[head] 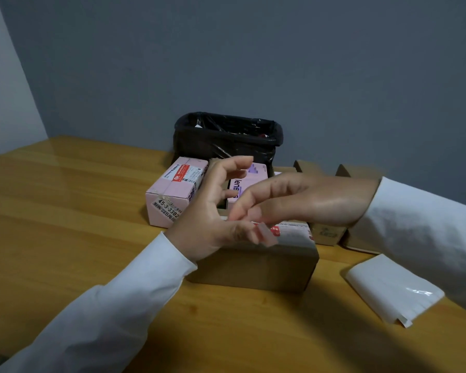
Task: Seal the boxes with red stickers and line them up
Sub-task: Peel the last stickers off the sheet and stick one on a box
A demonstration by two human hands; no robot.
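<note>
Wooden table [65,211]; both hands' fingers [240,160] loosely spread.

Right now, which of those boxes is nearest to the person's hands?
The plain brown cardboard box at the front, directly under both hands. The two pink boxes sit behind it, and the other brown boxes stand off to the right.

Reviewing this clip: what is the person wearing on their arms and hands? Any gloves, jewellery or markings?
Both arms are in long white sleeves, plain fabric with soft folds, ending at the wrists. The left hand and right hand are bare: no gloves, and no rings, watch or markings show. The right hand's fingertips are motion-blurred, so fine detail there is unclear.
</note>
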